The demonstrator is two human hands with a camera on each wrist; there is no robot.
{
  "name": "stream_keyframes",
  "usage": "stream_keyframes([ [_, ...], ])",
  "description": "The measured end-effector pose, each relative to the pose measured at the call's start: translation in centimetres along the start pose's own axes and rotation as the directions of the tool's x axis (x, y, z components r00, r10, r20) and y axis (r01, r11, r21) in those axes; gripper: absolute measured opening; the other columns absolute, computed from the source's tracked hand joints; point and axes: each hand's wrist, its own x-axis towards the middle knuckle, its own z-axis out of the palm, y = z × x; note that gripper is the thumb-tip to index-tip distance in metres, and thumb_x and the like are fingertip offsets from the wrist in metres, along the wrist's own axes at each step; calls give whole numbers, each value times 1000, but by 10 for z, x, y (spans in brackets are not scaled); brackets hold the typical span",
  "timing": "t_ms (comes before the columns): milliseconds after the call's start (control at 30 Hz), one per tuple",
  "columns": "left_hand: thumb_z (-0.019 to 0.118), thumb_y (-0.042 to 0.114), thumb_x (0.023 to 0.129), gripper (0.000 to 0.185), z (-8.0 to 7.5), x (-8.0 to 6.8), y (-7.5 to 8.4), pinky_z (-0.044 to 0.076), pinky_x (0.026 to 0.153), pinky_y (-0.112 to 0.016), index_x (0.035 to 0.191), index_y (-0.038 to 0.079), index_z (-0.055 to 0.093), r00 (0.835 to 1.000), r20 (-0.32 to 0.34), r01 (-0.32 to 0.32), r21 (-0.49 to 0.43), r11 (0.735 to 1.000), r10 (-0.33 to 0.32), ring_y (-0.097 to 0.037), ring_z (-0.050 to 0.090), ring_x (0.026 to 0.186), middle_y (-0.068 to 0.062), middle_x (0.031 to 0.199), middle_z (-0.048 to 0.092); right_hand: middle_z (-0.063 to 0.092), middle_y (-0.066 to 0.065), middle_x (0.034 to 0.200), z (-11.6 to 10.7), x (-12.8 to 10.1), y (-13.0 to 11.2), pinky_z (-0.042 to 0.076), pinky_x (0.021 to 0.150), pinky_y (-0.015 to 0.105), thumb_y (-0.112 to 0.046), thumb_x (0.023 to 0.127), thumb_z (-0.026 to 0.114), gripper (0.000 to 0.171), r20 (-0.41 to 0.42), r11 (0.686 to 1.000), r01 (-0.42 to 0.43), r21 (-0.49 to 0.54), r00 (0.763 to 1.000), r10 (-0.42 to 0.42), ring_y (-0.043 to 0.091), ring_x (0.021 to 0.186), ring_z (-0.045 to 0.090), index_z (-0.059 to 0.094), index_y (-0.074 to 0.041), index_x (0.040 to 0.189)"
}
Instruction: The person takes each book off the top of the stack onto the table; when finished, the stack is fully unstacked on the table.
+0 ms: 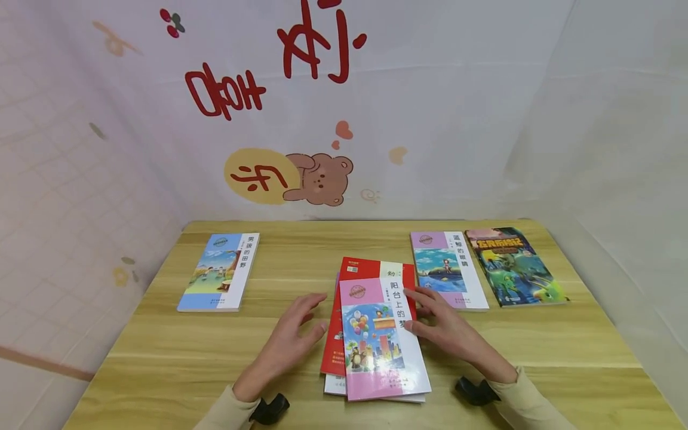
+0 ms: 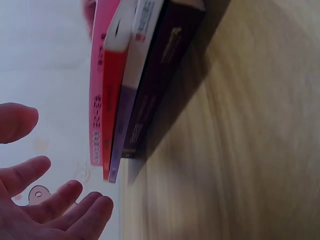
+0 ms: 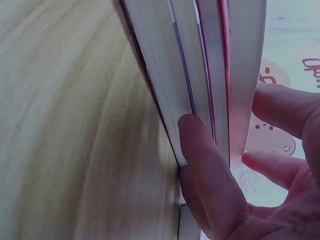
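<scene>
A small stack of books lies near the table's front. On top is a pink-and-white book (image 1: 373, 340) with balloons and buildings on its cover. A red book (image 1: 331, 343) sticks out at an angle beneath it. Lower down, the left wrist view shows a white-and-purple spine (image 2: 128, 95) and a dark purple book (image 2: 159, 75) at the bottom. My left hand (image 1: 292, 334) hovers beside the stack's left side, fingers spread and apart from the books. My right hand (image 1: 448, 325) rests at the right side, thumb and a fingertip on the top book, other fingers (image 3: 205, 155) along the page edges.
At the back left lies a blue-and-white book (image 1: 219, 272). Another pink-and-white book (image 1: 448, 272) lies at the back right, next to a dark green book (image 1: 516, 266) with a colourful cover. A patterned cloth wall (image 1: 457, 137) rises behind the wooden table (image 1: 161, 364).
</scene>
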Motion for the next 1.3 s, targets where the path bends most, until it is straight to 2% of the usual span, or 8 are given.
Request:
stream_keyframes([
  [267, 68, 21, 101, 53, 12, 0, -2, 48, 108, -53, 151, 9, 53, 999, 52, 9, -6, 1000, -9, -35, 51, 134, -8, 149, 50, 30, 26, 160, 0, 0, 2, 59, 93, 48, -32, 96, 76, 70, -6, 1000, 8, 10, 1000, -8, 42, 120, 62, 47, -11, 156],
  [400, 68, 19, 101, 55, 16, 0, -3, 54, 102, -44, 153, 12, 50, 994, 99, 40, -38, 998, -36, -29, 58, 127, -7, 150, 48, 31, 27, 160, 0, 1, 3, 59, 93, 49, -33, 97, 75, 70, -4, 1000, 25, 8, 1000, -25, 44, 120, 62, 46, -11, 157],
  [533, 67, 22, 102, 58, 20, 3, -3, 58, 95, -34, 156, 13, 47, 987, 157, 54, -68, 996, -43, -29, 61, 121, -9, 151, 44, 33, 27, 159, -1, 1, 2, 59, 93, 48, -31, 96, 76, 70, -6, 1000, 6, 9, 1000, -6, 45, 120, 61, 46, -12, 157],
  [700, 69, 26, 101, 61, 22, 5, -2, 60, 89, -33, 155, 13, 48, 988, 150, 46, -30, 998, -41, -30, 55, 122, -11, 151, 42, 36, 25, 157, -1, 2, 0, 58, 95, 49, -31, 96, 77, 69, -10, 1000, -9, 2, 1000, 9, 44, 121, 61, 47, -11, 155],
  [900, 69, 30, 100, 64, 24, 5, -4, 60, 84, -27, 158, 15, 45, 981, 177, 85, -16, 996, -81, -29, 55, 120, -11, 155, 38, 40, 24, 154, 0, 2, 0, 57, 97, 50, -27, 95, 77, 70, -12, 1000, -10, 10, 1000, 10, 44, 121, 61, 46, -8, 155],
  [1033, 70, 31, 99, 66, 24, 5, -5, 60, 82, -26, 158, 15, 44, 977, 189, 107, -17, 994, -101, -28, 56, 118, -10, 156, 37, 38, 25, 156, 2, 3, -1, 55, 99, 52, -25, 96, 77, 67, -10, 1000, -15, 20, 1000, 16, 45, 123, 59, 48, -7, 153],
  [1300, 70, 32, 99, 64, 23, 5, -5, 61, 86, -31, 156, 16, 46, 976, 198, 92, -20, 996, -86, -27, 60, 116, -11, 157, 36, 33, 28, 159, 2, 0, -6, 52, 102, 55, -20, 97, 73, 62, -7, 1000, -22, 22, 1000, 22, 47, 127, 57, 49, -2, 152],
])
